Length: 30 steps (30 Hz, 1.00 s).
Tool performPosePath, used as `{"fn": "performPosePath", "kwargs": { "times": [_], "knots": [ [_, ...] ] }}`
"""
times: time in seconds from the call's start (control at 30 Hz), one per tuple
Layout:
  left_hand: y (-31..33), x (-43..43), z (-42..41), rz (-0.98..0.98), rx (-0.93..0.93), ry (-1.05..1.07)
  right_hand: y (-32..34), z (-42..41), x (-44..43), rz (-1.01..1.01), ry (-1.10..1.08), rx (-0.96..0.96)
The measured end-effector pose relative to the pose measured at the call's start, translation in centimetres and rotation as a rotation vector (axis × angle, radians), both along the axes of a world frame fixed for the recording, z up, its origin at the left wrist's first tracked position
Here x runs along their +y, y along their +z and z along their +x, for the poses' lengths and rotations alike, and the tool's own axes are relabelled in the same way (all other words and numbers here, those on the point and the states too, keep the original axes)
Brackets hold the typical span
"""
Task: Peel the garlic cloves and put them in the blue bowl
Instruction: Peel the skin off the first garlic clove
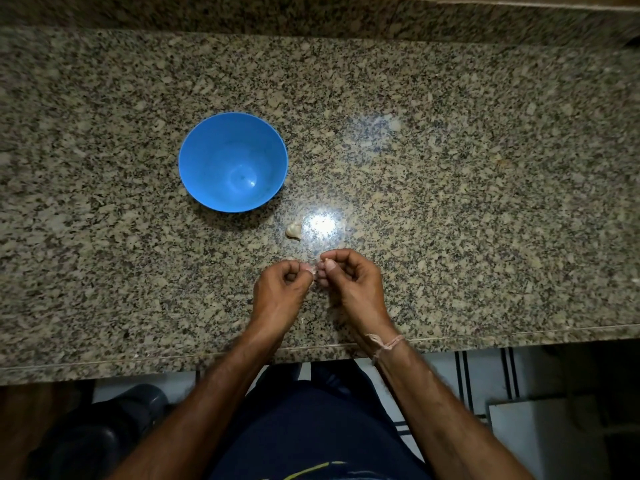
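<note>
A blue bowl (pixel 232 161) stands on the granite counter, and nothing shows inside it. One unpeeled garlic clove (pixel 293 231) lies loose on the counter, just right of and nearer than the bowl. Below that, my left hand (pixel 282 287) and my right hand (pixel 349 277) meet with curled fingers. Between their fingertips they pinch a small garlic clove (pixel 314 269), mostly hidden by the fingers. A bit of pale skin shows at my right thumb.
The speckled granite counter (pixel 450 202) runs wide to both sides, with a raised back ledge (pixel 311 15) at the top. Its front edge (pixel 138 362) passes under my forearms. A bright light glare sits right of the loose clove.
</note>
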<state>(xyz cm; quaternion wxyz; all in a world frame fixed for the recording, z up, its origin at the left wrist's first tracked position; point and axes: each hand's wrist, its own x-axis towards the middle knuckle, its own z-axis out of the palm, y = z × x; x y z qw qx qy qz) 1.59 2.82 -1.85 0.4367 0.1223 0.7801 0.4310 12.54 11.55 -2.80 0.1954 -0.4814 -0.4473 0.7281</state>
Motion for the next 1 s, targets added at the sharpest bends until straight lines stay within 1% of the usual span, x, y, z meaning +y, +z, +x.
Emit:
{"fn": "performPosePath", "kwargs": {
  "times": [0.13, 0.27, 0.43, 0.5, 0.53, 0.67, 0.73, 0.77, 0.83, 0.93, 1.0],
  "knots": [
    [-0.5, -0.1, -0.3, -0.036, 0.138, -0.019, 0.2, 0.4, 0.4, -0.114, -0.022, 0.046],
    [-0.3, -0.2, -0.3, 0.024, 0.237, -0.033, 0.4, 0.4, 0.0, -0.188, -0.02, 0.042],
    [0.3, -0.4, -0.2, 0.124, 0.193, -0.044, 0.7, 0.5, 0.1, -0.28, -0.024, 0.113],
    [0.6, -0.5, -0.2, 0.152, 0.165, -0.036, 0.8, 0.6, 0.2, -0.234, -0.012, 0.105],
    [0.7, -0.6, -0.2, 0.158, 0.155, -0.026, 0.9, 0.6, 0.2, -0.176, 0.001, 0.083],
    [0.5, -0.7, -0.4, 0.127, 0.162, -0.002, 0.8, 0.5, -0.1, 0.189, 0.09, -0.025],
    [0.3, -0.7, -0.4, 0.129, 0.124, -0.012, 0.6, 0.5, -0.1, 0.259, 0.098, -0.043],
    [0.3, -0.8, -0.3, 0.135, 0.102, -0.007, 0.6, 0.5, -0.1, 0.253, 0.089, -0.039],
    [0.4, -0.7, -0.2, 0.154, 0.087, 0.006, 0.6, 0.5, -0.1, 0.173, 0.056, -0.019],
    [0.2, -0.9, -0.4, 0.177, 0.151, -0.019, 0.5, 0.6, -0.3, -0.022, -0.001, 0.008],
    [0.1, -0.9, -0.6, 0.195, 0.186, -0.073, 0.3, 0.6, -0.4, -0.147, -0.034, 0.051]
  ]
}}
